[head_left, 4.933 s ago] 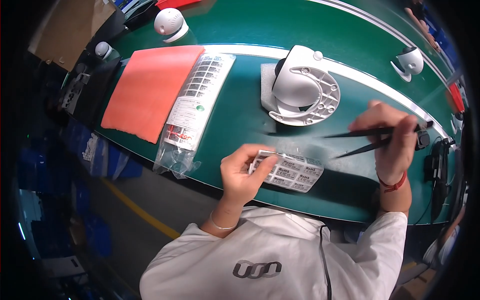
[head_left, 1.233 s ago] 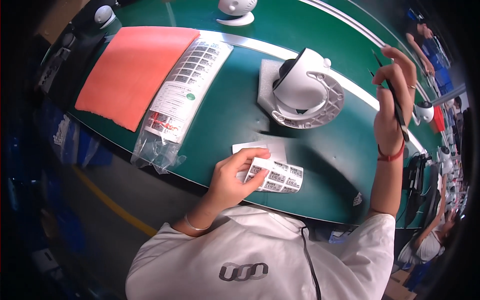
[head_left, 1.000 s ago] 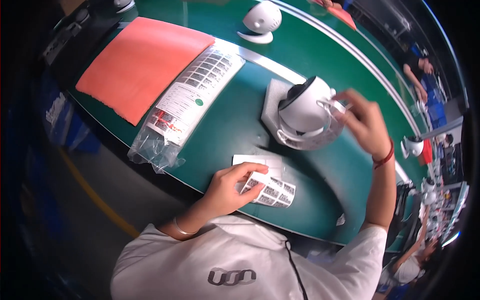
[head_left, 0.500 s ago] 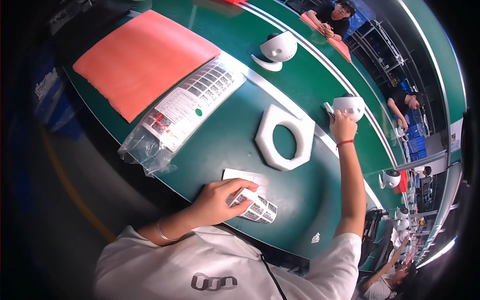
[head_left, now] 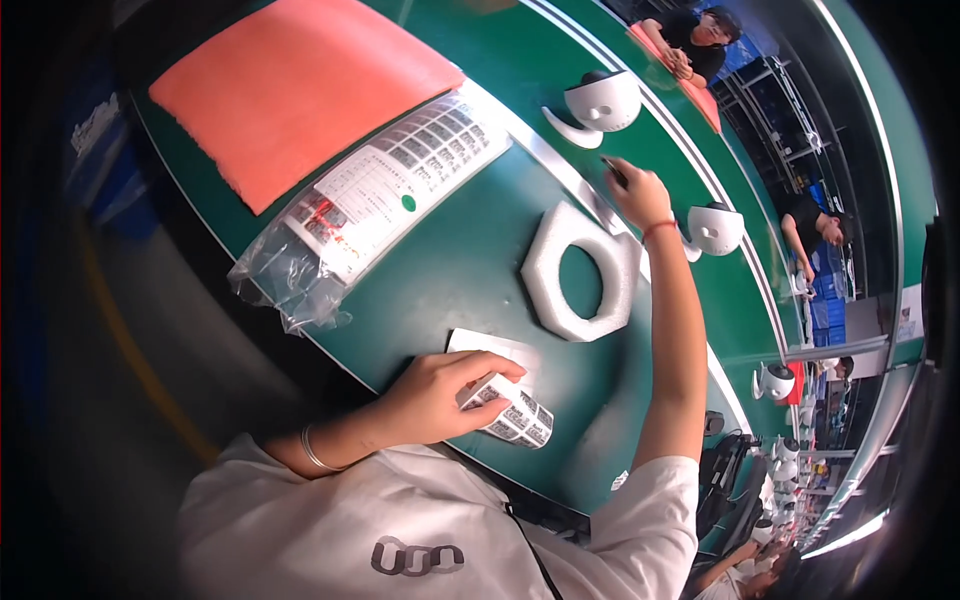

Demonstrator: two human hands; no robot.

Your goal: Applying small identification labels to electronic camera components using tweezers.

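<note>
My left hand [head_left: 440,400] is closed around a curled sheet of printed white labels [head_left: 518,415] at the table's near edge. A white backing sheet [head_left: 490,342] lies just beyond it. My right hand [head_left: 640,192] reaches across the metal strip, fingers pinched on a small, slim dark object [head_left: 615,173] whose kind I cannot make out. Right of this hand stands a white camera with a round head [head_left: 715,230]. Farther away is another white camera [head_left: 603,102] on a curved foot. An octagonal white foam ring [head_left: 542,265] lies between my hands.
A pink foam mat [head_left: 300,90] lies at the far left. Next to it is a clear plastic bag with label sheets [head_left: 370,195]. A metal strip [head_left: 540,150] borders the green belt. Co-workers sit across the line and at the right; more white cameras [head_left: 773,381] stand there.
My right hand has moved left, away from the nearer white camera, with the dark object in its fingers. The cameras appear shifted slightly as the view moved. My left hand keeps its hold.
</note>
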